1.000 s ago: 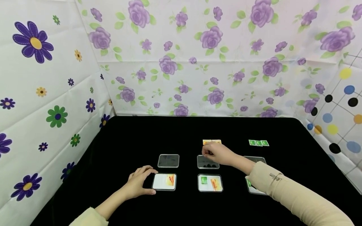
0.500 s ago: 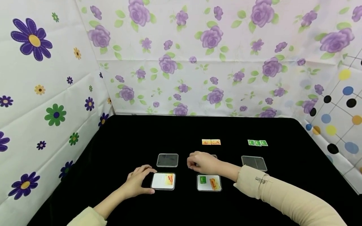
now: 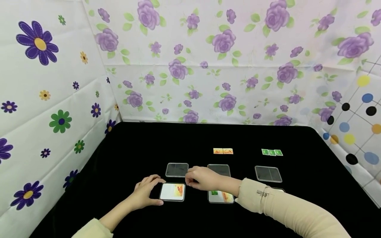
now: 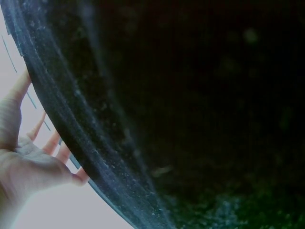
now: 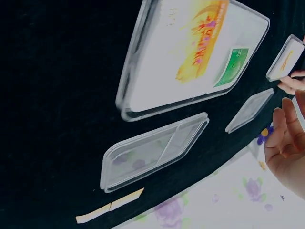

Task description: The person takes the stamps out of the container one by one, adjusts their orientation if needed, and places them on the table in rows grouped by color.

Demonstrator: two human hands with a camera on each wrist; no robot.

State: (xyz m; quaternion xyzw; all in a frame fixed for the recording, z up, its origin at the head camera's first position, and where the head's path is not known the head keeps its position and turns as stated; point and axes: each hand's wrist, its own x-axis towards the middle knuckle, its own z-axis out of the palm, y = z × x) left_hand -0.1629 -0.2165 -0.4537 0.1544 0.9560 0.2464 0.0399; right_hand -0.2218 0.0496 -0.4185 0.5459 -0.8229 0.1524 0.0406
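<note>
In the head view my left hand (image 3: 144,195) lies at the left side of a clear case (image 3: 168,195) with a white insert and an orange card (image 3: 179,190). Its thumb and index finger are extended by the case's left corners; whether they touch it is unclear. Over the table, between the left and middle cases, is my right hand (image 3: 203,178), its fingers curled; I cannot tell if they pinch anything. Below its wrist is the middle case (image 3: 221,198), with a green and an orange card. My left hand (image 4: 33,157) also shows in the left wrist view, and my right hand (image 5: 288,148) in the right wrist view.
Farther back stand three clear trays: left (image 3: 177,170), middle (image 3: 221,170) and right (image 3: 268,174). Behind them are two orange cards (image 3: 223,151) and three green cards (image 3: 272,152). A third case (image 3: 279,189) is mostly covered by the right sleeve. Floral curtains border the black table.
My right hand has moved left and nearer, from above the middle tray toward the gap by the left case. The orange cards and back trays are more exposed. My left hand stays put.
</note>
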